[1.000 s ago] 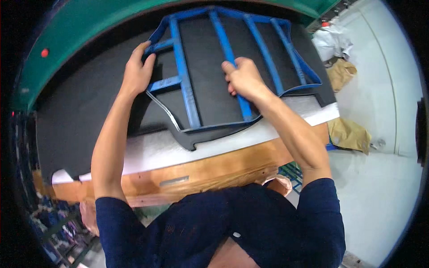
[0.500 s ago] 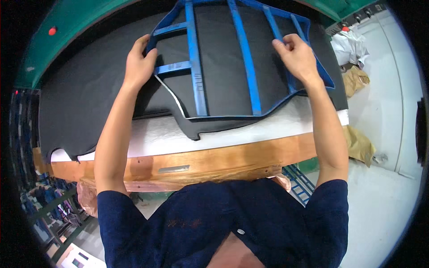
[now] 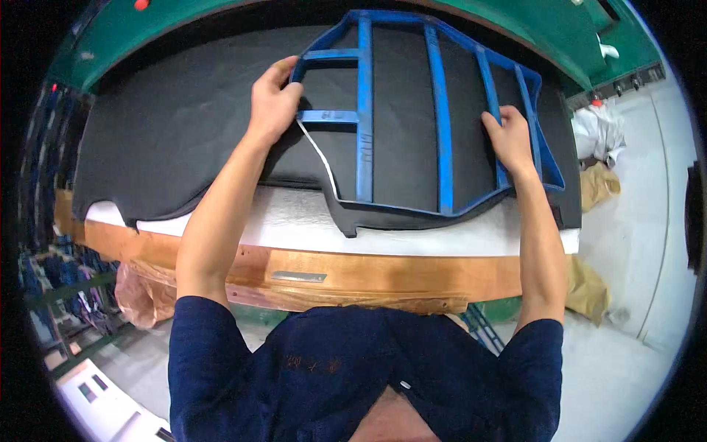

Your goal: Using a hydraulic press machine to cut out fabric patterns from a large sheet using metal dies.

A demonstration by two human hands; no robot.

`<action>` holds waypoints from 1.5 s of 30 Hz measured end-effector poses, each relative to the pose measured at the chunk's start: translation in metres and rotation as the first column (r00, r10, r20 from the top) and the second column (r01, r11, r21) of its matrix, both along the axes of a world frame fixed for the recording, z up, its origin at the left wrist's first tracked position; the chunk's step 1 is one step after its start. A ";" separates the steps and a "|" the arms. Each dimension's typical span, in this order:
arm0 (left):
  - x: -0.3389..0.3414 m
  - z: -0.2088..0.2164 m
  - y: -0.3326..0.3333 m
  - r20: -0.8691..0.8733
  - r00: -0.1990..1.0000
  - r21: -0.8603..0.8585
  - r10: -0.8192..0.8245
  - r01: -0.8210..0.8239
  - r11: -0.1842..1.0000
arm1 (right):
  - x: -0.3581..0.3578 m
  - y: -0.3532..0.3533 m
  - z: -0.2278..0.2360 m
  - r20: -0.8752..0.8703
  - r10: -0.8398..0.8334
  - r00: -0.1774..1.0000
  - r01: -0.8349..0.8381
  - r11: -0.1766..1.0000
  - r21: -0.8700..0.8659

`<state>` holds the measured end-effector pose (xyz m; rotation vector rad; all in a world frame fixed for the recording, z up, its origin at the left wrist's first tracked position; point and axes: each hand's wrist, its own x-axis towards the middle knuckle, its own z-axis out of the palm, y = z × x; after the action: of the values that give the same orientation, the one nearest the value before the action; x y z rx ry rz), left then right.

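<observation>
Blue irregular frame of thin strip walls and straight crossbars (image 3: 440,118) lies over the right-hand part of a broad black sheet (image 3: 162,140); whether its whole rim touches the sheet, I cannot tell. The left hand (image 3: 275,103) grasps the frame's left edge, fingers around the outer side and thumb just inside, near the short crossbars. The right hand (image 3: 509,140) is closed around the third long crossbar from the left, thumb on its left side.

Below the left hand, a bare, pale slanting edge runs down to the frame's lower left corner. From there the bottom edge follows the sheet's lower border closely, leaving only a narrow black strip. At the right, the frame's pointed corner sits just beside the sheet's end; along the top, a slim black band separates it from the green machine body (image 3: 515,29). The most room to shift lies leftward, where the black surface stretches far beyond the left hand.

Under the sheet, a glossy white layer (image 3: 294,214) shows along the near side, then a varnished wooden rail (image 3: 398,268) with an inset grey metal plate (image 3: 298,276). Both forearms cross this rail, well apart.
</observation>
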<state>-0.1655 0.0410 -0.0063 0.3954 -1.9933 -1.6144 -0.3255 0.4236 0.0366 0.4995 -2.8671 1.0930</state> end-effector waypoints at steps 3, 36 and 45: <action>0.000 -0.012 0.000 -0.039 0.999 -0.055 0.030 -0.032 0.998 | -0.008 0.002 -0.012 0.099 0.048 0.994 -0.039 0.995 -0.091; 0.028 0.003 0.025 0.242 0.962 -0.617 0.126 0.053 0.785 | -0.021 0.015 -0.005 0.201 0.059 0.978 -0.028 0.988 -0.153; 0.027 0.003 0.020 0.231 0.971 -0.598 0.066 0.088 0.797 | -0.019 0.014 -0.001 0.199 0.051 0.979 -0.026 0.992 -0.126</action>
<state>-0.1386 0.0611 -0.0034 0.3336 -2.5606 -0.8666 -0.3445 0.4372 0.0353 0.4646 -2.9441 1.3942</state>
